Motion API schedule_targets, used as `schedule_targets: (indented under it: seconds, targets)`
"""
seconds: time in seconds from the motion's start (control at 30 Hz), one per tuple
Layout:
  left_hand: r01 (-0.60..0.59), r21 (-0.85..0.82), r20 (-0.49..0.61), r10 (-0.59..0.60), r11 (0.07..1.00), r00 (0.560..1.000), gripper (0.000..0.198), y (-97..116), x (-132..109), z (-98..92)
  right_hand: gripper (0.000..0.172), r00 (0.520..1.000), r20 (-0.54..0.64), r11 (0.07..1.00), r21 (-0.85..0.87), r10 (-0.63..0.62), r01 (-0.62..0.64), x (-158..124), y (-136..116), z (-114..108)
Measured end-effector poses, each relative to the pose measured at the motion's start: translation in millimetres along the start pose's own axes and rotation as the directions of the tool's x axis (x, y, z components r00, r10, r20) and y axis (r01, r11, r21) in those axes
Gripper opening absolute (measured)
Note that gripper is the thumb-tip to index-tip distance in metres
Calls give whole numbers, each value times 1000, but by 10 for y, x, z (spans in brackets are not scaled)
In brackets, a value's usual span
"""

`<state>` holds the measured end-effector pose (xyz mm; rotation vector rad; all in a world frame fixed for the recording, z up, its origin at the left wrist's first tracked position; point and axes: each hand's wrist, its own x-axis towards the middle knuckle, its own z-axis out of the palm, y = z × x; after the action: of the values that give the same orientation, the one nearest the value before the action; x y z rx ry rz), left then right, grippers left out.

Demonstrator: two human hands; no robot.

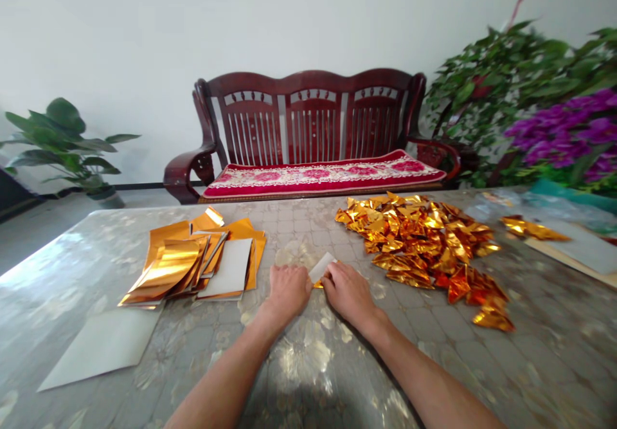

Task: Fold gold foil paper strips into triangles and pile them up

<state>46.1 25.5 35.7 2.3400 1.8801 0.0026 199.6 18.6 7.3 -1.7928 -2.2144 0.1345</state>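
Left hand (288, 291) and right hand (348, 295) pinching one small foil paper piece (322, 268) on the counter (544, 332)

Fingers (304, 279) on both sides are clenched on it, pale side up. Big heap of folded gold foil triangles (424, 242) just right of the fingers, stack of gold foil sheets (193, 262) to the left, plain pale sheet (99, 348) further down-left.

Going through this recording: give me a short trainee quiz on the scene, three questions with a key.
1. What lies between the left hand and the right hand?
2. True or false: the heap of folded gold foil triangles lies to the left of the hands.
3. What lies on the seat of the wooden bench? A) a red floral cushion B) a folded towel

Key: 1. A small foil piece, pale side up. 2. False. 3. A.
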Motion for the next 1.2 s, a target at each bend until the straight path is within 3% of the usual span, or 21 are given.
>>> schedule_targets:
  seconds: [0.13,0.23,0.33,0.43,0.57,0.73,0.93,1.0,1.13,1.2]
  targets:
    - [20,-58,22,-19,998,1000,24,-24,-15,26,7,1000,15,1000,14,1,-1,-8,5,-21]
    - [12,-118,-27,-16,993,1000,17,-37,-49,60,6,1000,22,999,33,3,-3,-7,19,-18]
    - [-56,-140,-128,38,989,991,18,-36,-91,113,4,1000,22,999,46,21,-22,-2,33,-4]
    - [-190,-101,-191,168,977,967,21,-7,-126,185,8,999,17,998,48,29,-30,3,43,-2]
    - [-311,-30,-148,304,950,941,25,55,-153,281,12,999,16,999,36,33,-33,7,52,-12]
    - [-337,120,-83,348,934,934,23,92,-160,337,6,1000,19,999,30,-12,11,-21,74,-22]
    - [-349,183,-94,370,919,924,21,126,-202,335,7,998,34,998,26,-58,58,-24,161,-67]
    - [-329,188,-97,351,925,931,21,140,-242,347,5,999,40,997,80,-19,16,9,242,-73]
    - [-310,170,-98,329,935,939,19,139,-285,393,8,981,-28,966,178,194,-186,71,406,-57]
    - [-303,145,-109,319,942,941,15,129,-252,394,13,976,-60,967,161,211,-199,79,433,-46]
